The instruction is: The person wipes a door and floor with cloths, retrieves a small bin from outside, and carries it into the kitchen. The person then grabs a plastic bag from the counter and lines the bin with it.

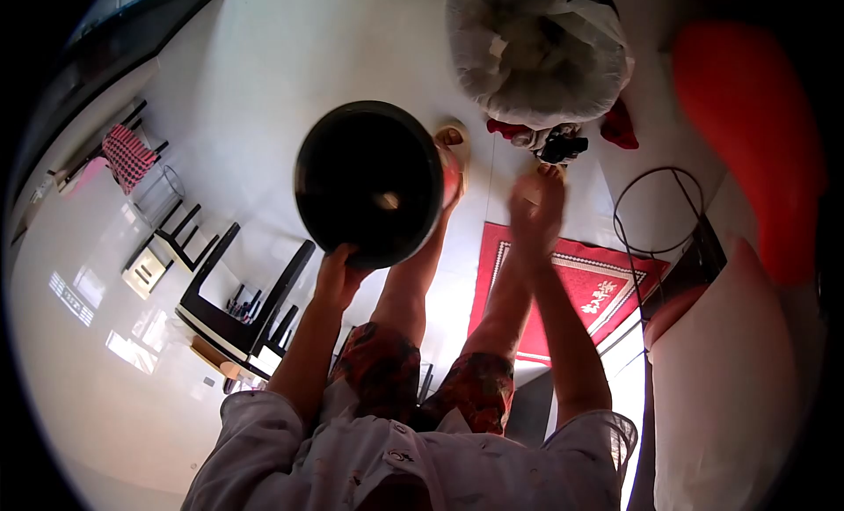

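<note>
My left hand (pixel 338 281) grips the near rim of a round black bin (pixel 365 172), its thumb side against the edge. The bin's mouth faces up toward me; its inside is dark, with one small pale spot that may be a reflection. Lower right of the floor's large bin, my right hand (pixel 536 205) hangs above the floor, smeared by motion, so its fingers do not show clearly. Just beyond it is a small black object (pixel 563 147), too unclear to name. Farther off stands a bin lined with a whitish plastic bag (pixel 607 67).
A red mat (pixel 571 291) with pale characters lies by the doorway. To the right are a thin wire hoop (pixel 620 221) and a large red shape (pixel 747 115). Dark-framed furniture (pixel 224 287) and a checked cloth (pixel 134 156) are at left. My slippered foot (pixel 453 140) is beside the black bin.
</note>
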Demonstrator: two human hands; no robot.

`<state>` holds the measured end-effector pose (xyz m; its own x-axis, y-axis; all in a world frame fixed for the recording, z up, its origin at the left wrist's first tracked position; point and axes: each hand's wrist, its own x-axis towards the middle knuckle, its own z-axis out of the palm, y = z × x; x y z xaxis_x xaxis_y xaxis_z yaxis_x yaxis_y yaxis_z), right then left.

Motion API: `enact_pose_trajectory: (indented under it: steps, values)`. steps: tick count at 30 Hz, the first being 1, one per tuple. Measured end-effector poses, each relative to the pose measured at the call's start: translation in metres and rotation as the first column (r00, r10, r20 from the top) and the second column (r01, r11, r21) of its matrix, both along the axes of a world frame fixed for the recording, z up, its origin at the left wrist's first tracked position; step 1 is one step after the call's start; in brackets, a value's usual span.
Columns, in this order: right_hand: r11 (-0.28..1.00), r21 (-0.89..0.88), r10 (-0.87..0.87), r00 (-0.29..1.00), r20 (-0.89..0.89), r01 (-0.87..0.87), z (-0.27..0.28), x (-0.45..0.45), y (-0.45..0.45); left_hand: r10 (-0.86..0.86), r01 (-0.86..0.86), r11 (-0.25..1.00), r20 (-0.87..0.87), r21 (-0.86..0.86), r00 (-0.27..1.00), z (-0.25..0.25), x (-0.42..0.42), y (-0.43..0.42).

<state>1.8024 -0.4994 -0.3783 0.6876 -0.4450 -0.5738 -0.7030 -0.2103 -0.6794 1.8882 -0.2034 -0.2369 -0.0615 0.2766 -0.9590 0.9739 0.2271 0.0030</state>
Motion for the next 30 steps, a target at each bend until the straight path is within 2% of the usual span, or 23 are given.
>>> enact_pose_trajectory:
  steps: [1,2,4,7,9,11,15,18,20,22,23,25,26,27,28,30]
  values:
    - [0.988,-0.117,0.085,0.987,-0.135,-0.102,-0.056,-0.036,-0.013,0.013,-0.015,0.999,0.046,0.044,0.999,-0.003,-0.004,0.006]
    - [0.969,-0.135,0.150,0.930,-0.336,-0.205,-0.084,-0.034,-0.036,0.023,-0.031,0.996,0.093,0.087,0.995,-0.005,-0.006,0.010]
    - [0.890,-0.348,0.168,0.921,-0.350,-0.295,-0.138,-0.051,-0.062,0.041,-0.055,0.991,0.118,0.122,0.992,-0.008,-0.011,0.021]
    - [0.837,-0.392,0.106,0.815,-0.569,-0.382,-0.232,-0.073,-0.078,0.055,-0.076,0.982,0.118,0.175,0.991,-0.018,-0.024,0.044]
    - [0.830,-0.345,0.107,0.732,-0.673,-0.438,-0.284,-0.084,-0.075,0.034,-0.060,0.979,0.134,0.195,0.990,-0.022,-0.031,0.051]
    - [0.824,-0.257,0.180,0.663,-0.727,-0.505,-0.315,-0.089,-0.065,0.022,-0.047,0.981,0.136,0.191,0.990,-0.025,-0.033,0.052]
    - [0.797,-0.113,0.329,0.583,-0.743,-0.593,-0.346,-0.110,-0.045,0.123,-0.153,0.963,0.142,0.224,0.982,-0.029,-0.064,0.079]
    - [0.788,-0.068,0.405,0.599,-0.691,-0.612,-0.336,-0.121,-0.036,0.108,-0.126,0.973,0.104,0.191,0.989,-0.020,-0.069,0.085]
    - [0.820,-0.085,0.415,0.691,-0.592,-0.566,-0.315,-0.125,-0.031,0.105,-0.128,0.975,0.134,0.179,0.985,-0.016,-0.071,0.082]
    - [0.938,-0.109,0.254,0.866,-0.430,-0.329,-0.279,-0.133,-0.022,0.100,-0.122,0.970,0.116,0.208,0.988,-0.004,-0.080,0.086]
    - [0.991,-0.121,0.015,0.933,-0.359,-0.062,-0.248,-0.114,-0.015,0.115,-0.138,0.970,0.123,0.198,0.986,-0.002,-0.077,0.087]
    - [0.933,0.125,-0.276,0.894,-0.353,0.337,-0.186,-0.106,-0.002,0.113,-0.133,0.974,0.118,0.182,0.987,0.006,-0.078,0.094]
    - [0.895,0.197,-0.338,0.897,-0.284,0.400,-0.164,-0.108,0.000,0.116,-0.137,0.976,0.128,0.168,0.985,0.007,-0.078,0.096]
    - [0.901,0.211,-0.292,0.891,-0.349,0.378,-0.155,-0.128,-0.006,0.128,-0.150,0.975,0.134,0.166,0.983,0.010,-0.077,0.097]
    - [0.880,0.245,-0.313,0.885,-0.345,0.407,-0.114,-0.107,-0.001,0.140,-0.162,0.973,0.139,0.163,0.980,0.016,-0.073,0.098]
    - [0.752,0.332,-0.449,0.811,-0.376,0.570,-0.061,-0.115,0.013,0.158,-0.181,0.969,0.140,0.169,0.978,0.029,-0.066,0.103]
